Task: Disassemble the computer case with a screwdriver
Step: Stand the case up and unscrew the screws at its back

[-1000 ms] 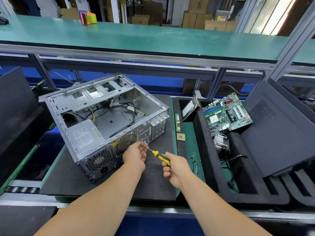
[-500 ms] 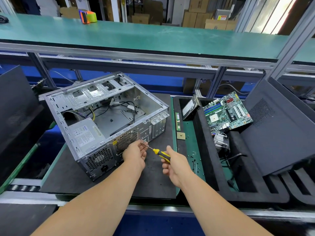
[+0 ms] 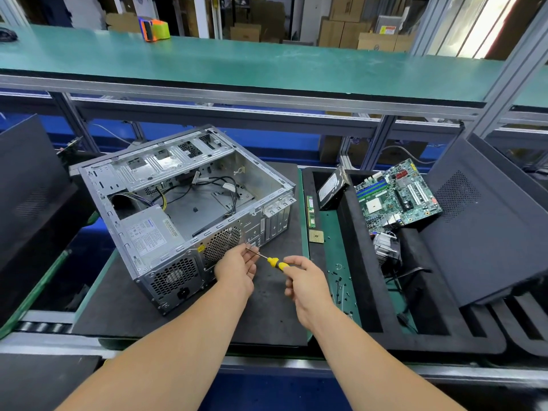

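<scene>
An open grey metal computer case lies on its side on a black mat, rear panel toward me, with a power supply and loose cables inside. My right hand grips the yellow-and-black handle of a screwdriver. Its thin shaft points left to the case's rear panel, just beside the round fan grille. My left hand rests against that panel and pinches the shaft near its tip. The tip itself is hidden by my fingers.
A black foam tray to the right holds a motherboard, a hard drive, a heatsink, a RAM stick, a CPU chip and several loose screws. Black side panels lean at far left and right. A green shelf runs above.
Both hands have shifted very slightly with the screwdriver at the same spot on the rear panel. The case has not moved.
</scene>
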